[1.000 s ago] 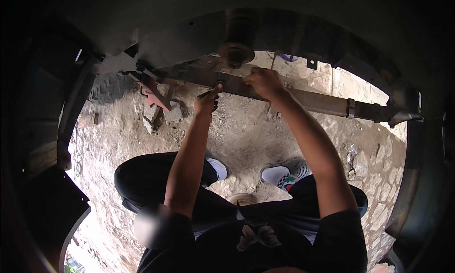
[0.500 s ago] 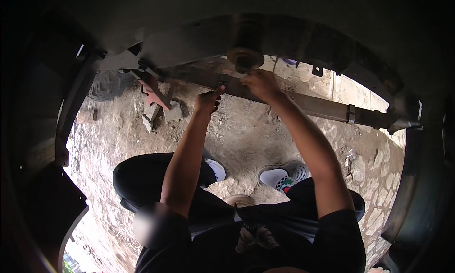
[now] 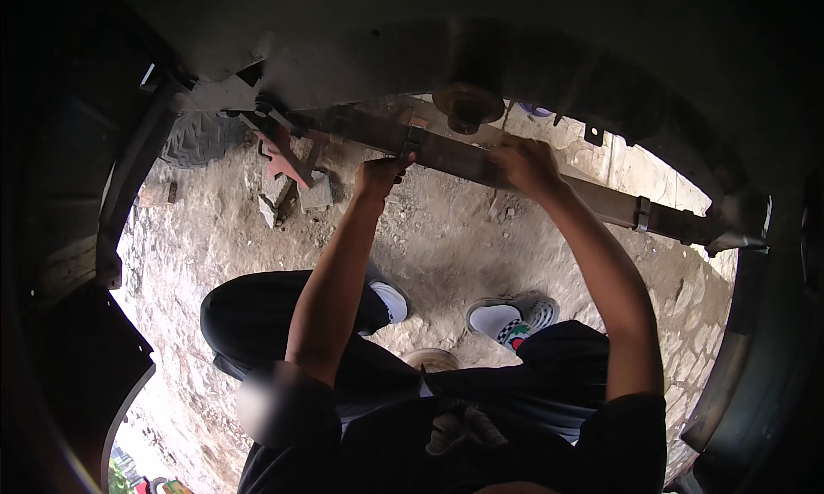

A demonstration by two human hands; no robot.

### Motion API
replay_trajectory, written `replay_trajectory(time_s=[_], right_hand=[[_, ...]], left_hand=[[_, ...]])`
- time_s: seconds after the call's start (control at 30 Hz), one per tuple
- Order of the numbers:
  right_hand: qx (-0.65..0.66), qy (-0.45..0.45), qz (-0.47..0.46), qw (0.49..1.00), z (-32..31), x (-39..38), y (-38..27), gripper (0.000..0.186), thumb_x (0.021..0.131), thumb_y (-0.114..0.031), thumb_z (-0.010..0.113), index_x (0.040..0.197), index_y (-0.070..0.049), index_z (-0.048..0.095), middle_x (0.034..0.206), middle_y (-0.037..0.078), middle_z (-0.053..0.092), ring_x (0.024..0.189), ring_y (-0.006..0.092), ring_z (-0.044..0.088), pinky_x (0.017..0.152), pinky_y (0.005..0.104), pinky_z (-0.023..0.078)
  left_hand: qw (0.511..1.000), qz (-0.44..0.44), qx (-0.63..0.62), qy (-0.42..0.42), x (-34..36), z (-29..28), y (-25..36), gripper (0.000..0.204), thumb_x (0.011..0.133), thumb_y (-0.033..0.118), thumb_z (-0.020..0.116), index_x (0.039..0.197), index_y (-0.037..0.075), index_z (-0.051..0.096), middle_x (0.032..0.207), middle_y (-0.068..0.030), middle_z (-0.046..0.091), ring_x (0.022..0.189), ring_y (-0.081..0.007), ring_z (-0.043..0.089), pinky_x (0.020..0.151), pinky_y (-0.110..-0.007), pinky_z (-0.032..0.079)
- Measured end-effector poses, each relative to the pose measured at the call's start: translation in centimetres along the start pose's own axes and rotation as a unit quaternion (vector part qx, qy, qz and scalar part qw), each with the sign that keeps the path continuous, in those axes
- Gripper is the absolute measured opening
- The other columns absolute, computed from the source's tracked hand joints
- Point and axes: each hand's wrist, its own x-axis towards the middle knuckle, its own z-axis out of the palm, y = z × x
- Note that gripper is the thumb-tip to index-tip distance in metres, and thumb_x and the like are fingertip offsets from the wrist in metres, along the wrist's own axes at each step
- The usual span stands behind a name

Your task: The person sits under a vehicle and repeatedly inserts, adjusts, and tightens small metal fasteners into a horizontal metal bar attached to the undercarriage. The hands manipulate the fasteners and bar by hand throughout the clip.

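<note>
A long dark metal bar, like a leaf spring point(image 3: 459, 161), runs slantwise under the vehicle body, with a metal clamp point(image 3: 415, 139) around it. My left hand point(image 3: 379, 180) is closed at the lower end of this clamp, thumb and fingertips against it. To the right, my right hand point(image 3: 528, 168) is at the bar with its fingers curled in. Whatever those fingers hold, if anything, is hidden. Just above, between the hands, hangs a round rusty stub point(image 3: 468, 108). Farther right, a second clamp point(image 3: 642, 213) wraps the bar.
At the left stand a red metal support point(image 3: 281, 155), broken blocks point(image 3: 318, 192) and a treaded tyre point(image 3: 197, 139). Dark body panels point(image 3: 343, 56) arch close overhead. My bent legs and feet are on rough ground, with a round object point(image 3: 431, 359) between them.
My right hand has moved right along the bar, away from the round stub. My left hand has closed in at the clamp. The view has shifted slightly.
</note>
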Motion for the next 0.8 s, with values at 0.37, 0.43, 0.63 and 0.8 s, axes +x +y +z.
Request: replay_trajectory(time_s=[0.37,0.43,0.63,0.8], right_hand=[[0.076,0.028,-0.001,0.997,2.1,4.5,-3.5,0.017,0.081,-0.016,0.067,0.093,-0.019,0.077,0.097,0.004,0.071,0.092,0.0268,0.071,0.079,0.0409,0.057],[0.056,0.025,0.001,0.998,1.1,1.1,-1.0,0.017,0.081,-0.016,0.068,0.095,-0.019,0.077,0.096,0.003,0.071,0.09,0.0267,0.071,0.078,0.0409,0.057],[0.045,0.0,0.011,0.999,-0.3,-1.4,0.6,0.022,0.081,-0.013,0.066,0.098,-0.019,0.078,0.097,0.003,0.071,0.089,0.0268,0.071,0.08,0.0391,0.058],[0.067,0.081,-0.02,0.994,4.5,5.7,-4.5,0.024,0.08,-0.011,0.065,0.098,-0.019,0.078,0.099,0.004,0.071,0.09,0.0272,0.071,0.082,0.0401,0.057]], left_hand=[[0.991,0.087,0.101,0.016,2.7,-1.0,-1.2,0.044,0.077,0.046,0.085,0.09,0.005,0.079,0.079,-0.0042,0.074,0.074,-0.0126,0.063,0.072,-0.032,0.049],[0.994,0.085,0.072,0.016,2.9,-0.8,-1.6,0.04,0.077,0.04,0.086,0.093,0.004,0.078,0.08,-0.0035,0.072,0.072,-0.0118,0.061,0.07,-0.031,0.049],[0.996,0.088,0.002,0.019,1.1,-0.4,-0.8,0.041,0.075,0.034,0.088,0.099,0.004,0.075,0.084,-0.0032,0.071,0.074,-0.0121,0.062,0.069,-0.03,0.049],[0.979,0.148,0.116,0.075,2.3,0.6,-2.0,0.046,0.075,0.053,0.082,0.09,0.009,0.079,0.08,-0.0048,0.074,0.077,-0.0146,0.067,0.074,-0.033,0.05]])
